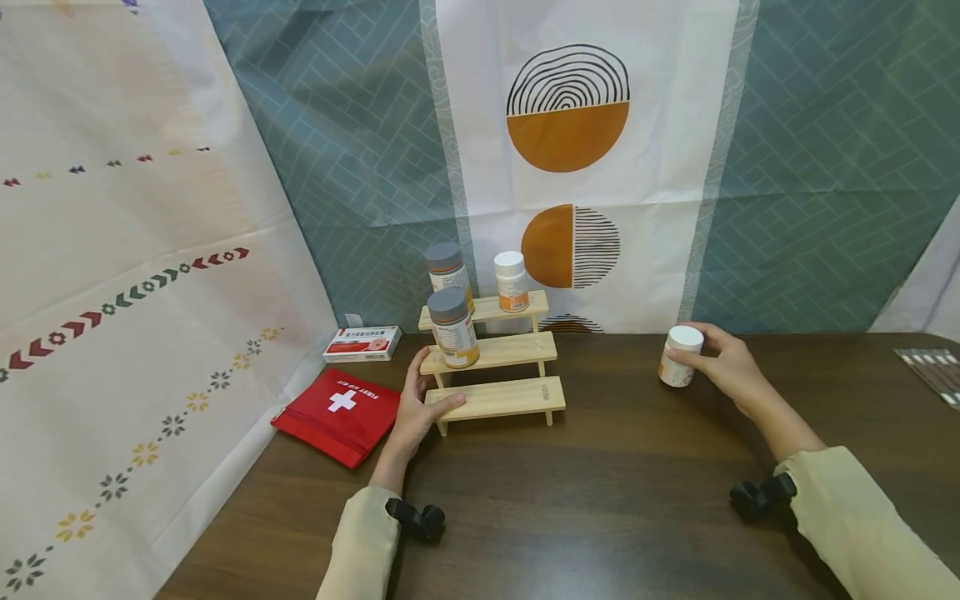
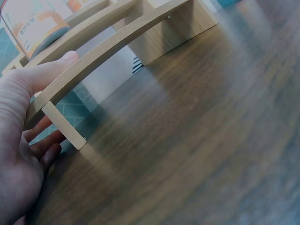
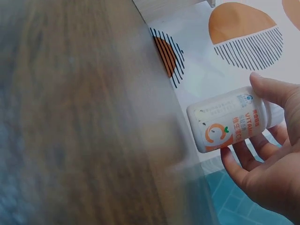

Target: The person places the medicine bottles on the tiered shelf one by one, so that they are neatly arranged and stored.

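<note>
**Bottle held, rack steadied**

Bottle (image 1: 681, 357) sits pinched in the right hand (image 1: 723, 362), low over the table (image 1: 600, 500), well right of the rack (image 1: 491, 367). Left hand (image 1: 416, 408) clasps its lowest step. Placing calls for a free step.

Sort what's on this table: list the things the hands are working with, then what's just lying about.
In hand: white-capped vitamin bottle gripped by right hand; wooden stepped rack held by left hand; three bottles on it.

Lying about: red first-aid pouch; medicine box; blister strips.
</note>
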`<state>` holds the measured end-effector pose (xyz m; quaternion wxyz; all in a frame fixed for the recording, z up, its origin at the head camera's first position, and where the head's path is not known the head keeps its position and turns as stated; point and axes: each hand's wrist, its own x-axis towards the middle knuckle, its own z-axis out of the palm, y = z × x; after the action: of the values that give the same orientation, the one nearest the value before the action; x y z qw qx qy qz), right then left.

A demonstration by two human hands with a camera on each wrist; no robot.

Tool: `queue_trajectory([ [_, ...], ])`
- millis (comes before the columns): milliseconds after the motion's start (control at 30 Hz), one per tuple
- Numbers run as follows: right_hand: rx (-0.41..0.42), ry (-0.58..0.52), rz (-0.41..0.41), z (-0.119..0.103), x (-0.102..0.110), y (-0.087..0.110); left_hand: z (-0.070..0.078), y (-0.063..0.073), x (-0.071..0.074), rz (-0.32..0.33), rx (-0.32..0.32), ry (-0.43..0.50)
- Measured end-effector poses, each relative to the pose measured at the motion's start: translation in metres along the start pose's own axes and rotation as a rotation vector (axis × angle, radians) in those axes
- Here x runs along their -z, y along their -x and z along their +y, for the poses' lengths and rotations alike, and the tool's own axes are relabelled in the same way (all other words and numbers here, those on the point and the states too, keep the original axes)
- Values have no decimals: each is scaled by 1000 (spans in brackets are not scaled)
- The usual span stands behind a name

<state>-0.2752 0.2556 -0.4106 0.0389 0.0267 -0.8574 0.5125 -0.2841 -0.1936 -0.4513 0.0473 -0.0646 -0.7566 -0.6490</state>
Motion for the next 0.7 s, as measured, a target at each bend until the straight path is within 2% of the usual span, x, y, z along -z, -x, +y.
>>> queue_trajectory([
  [167, 21, 10, 18, -9, -1, 1, 2, 0, 0, 1, 15, 7],
  [333, 80, 15, 54, -26, -10, 0, 7, 1, 3, -8, 29, 37],
  [533, 93, -54, 43, -49, -29, -4, 5, 3, 3, 2, 16, 13],
  [700, 128, -115, 70, -69, -42, -10, 1, 1, 0, 4, -9, 8],
])
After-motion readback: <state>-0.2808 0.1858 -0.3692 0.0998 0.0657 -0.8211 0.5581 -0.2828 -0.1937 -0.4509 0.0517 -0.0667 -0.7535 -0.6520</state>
